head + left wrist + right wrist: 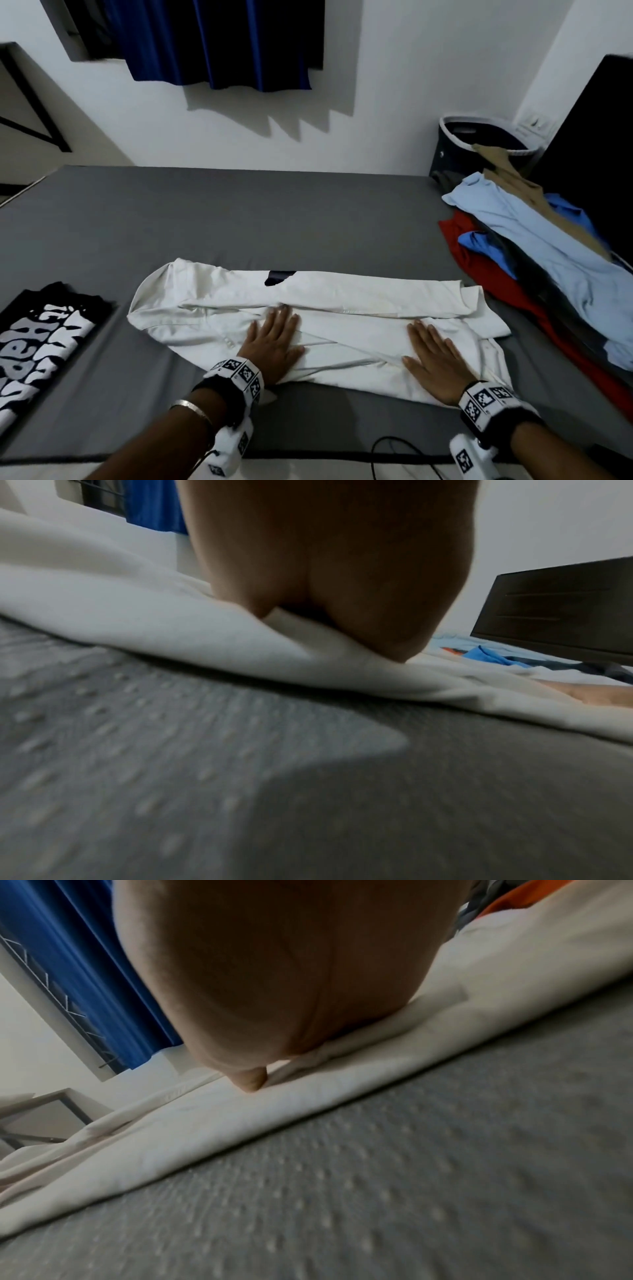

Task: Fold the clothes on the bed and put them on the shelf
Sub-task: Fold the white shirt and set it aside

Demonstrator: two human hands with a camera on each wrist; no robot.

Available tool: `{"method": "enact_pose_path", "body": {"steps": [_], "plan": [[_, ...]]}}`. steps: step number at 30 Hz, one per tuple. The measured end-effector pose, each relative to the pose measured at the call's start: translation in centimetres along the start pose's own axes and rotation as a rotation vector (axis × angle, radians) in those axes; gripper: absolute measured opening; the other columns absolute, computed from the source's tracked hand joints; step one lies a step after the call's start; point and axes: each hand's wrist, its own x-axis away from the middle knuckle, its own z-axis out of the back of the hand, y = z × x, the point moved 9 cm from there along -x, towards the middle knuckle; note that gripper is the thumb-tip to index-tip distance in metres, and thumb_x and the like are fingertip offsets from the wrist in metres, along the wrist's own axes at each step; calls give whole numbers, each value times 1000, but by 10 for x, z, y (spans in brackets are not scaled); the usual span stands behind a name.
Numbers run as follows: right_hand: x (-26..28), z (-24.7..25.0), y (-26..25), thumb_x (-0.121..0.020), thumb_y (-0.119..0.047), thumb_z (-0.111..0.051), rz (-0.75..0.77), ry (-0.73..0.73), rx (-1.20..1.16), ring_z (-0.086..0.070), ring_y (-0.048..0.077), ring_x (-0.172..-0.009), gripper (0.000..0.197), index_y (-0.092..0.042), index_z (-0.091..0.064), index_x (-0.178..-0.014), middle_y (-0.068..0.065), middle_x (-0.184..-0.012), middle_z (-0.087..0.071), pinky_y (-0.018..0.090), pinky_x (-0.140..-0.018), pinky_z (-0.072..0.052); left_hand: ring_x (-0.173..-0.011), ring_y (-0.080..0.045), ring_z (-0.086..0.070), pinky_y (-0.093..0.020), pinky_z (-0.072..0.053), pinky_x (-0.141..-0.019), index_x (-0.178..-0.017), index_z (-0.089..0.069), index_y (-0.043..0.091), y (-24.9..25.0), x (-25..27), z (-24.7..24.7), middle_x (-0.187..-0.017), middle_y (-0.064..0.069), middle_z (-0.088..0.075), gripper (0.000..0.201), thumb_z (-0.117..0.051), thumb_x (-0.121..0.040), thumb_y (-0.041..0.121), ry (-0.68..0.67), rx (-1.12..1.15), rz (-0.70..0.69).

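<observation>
Grey bed [239,219] (shirts [342,308] atop)

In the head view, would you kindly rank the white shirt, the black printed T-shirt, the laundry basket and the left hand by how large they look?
1. white shirt
2. black printed T-shirt, partly cut off by the frame
3. laundry basket, farther away, so unsure
4. left hand

white walls [411,68], blue curtain [219,41] over a window, dark headboard [589,144]

Black printed shirt [37,346] cut off (left edge), lettering unreadable
</observation>
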Motion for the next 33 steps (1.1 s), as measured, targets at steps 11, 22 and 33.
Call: {"method": "enact_pose_path", "body": {"steps": [11, 22, 33], "plan": [[-13, 39, -116, -98, -53, -34, 254, 113, -44, 6, 19, -151, 67, -35, -1, -154, -8, -163, 8, 51, -119, -7, -151, -24, 3, -47, -3, -122, -157, -4, 22, -9, 16, 16, -165, -3, 4, 120, 21, -59, 86, 56, 4, 17], [-33, 22, -110, -93, -66, -29, 104, 75, -11, 2, 18, -151, 70, -37, -6, -153, -13, -163, 4, 59, -116, -2, -134, -26, -37, -39, -30, -108, -140, -39, 25, -68, 27, 38, -146, -2, -37, 81, -13, -82, 75, 317, 72, 113], [-65, 13, -116, -94, -68, -23, 72, 78, -6, 15, 12, -149, 72, -41, 8, -152, -19, -159, 20, 52, -118, 4, -151, -20, 12, -36, 9, -119, -157, 2, 24, -122, -10, 11, -164, 1, 9, 128, 30, -50, 89, 156, 54, 173]]}}
